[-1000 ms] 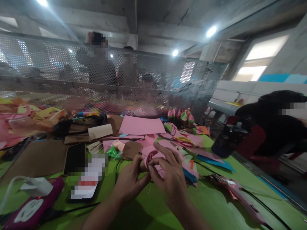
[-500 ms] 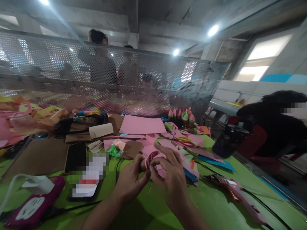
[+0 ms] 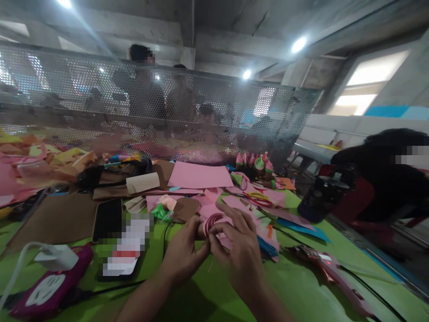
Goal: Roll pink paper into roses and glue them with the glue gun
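Over the middle of the green table, a coiled pink paper strip (image 3: 212, 219) is held up between both hands. My left hand (image 3: 186, 246) has its fingers and thumb closed on the coil's left side. My right hand (image 3: 236, 235) pinches the coil's near right edge between thumb and forefinger, its other fingers curled above. The fingers hide part of the coil's lower edge. Just beyond the hands lie pink paper scraps (image 3: 209, 197) and a brown paper piece (image 3: 185, 209). A small green plastic bag (image 3: 161, 213) sits left of that brown piece.
A pink glue gun (image 3: 338, 273) with its cord lies at right. On the left are a black phone (image 3: 107, 220), another phone (image 3: 126, 250) and a purple power strip (image 3: 53, 284). Yellow-handled scissors (image 3: 259, 198) and paper cones (image 3: 259, 163) stand behind. A seated person (image 3: 392, 179) is at right.
The view has shifted very slightly. Both hands keep nearly the same hold on the pink coil, whose layers show a little more plainly now.
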Tool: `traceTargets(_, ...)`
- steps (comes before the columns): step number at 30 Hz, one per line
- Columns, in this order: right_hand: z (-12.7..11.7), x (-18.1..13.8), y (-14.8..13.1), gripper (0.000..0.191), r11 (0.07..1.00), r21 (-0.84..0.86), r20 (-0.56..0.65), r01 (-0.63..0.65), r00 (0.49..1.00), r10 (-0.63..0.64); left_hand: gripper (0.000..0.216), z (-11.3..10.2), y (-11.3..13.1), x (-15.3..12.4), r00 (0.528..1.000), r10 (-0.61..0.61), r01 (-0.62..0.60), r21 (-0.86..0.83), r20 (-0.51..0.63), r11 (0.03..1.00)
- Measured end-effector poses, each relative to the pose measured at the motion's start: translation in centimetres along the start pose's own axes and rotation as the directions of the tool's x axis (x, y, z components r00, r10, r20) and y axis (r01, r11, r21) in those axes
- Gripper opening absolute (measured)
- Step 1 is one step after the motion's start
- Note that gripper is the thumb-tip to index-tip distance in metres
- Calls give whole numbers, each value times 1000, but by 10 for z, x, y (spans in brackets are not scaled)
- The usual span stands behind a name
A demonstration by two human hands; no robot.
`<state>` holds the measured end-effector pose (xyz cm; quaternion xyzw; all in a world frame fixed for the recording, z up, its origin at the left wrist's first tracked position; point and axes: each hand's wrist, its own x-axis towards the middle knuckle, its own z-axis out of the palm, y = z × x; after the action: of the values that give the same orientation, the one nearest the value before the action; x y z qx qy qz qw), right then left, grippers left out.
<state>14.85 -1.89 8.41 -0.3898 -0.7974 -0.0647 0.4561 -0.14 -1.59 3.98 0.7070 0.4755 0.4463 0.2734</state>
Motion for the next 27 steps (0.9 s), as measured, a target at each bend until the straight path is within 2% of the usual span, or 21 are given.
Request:
traceTargets(13,2,0,-1,12,1000,-13,-44,4,999,-5,24,-1,2,1,999,37,-32,153,-29,988)
traceTargets(27,6,-2,0,13,998,-54,-46,38,998,-40,22,0,2,1,998,46,-41,110,-39,993)
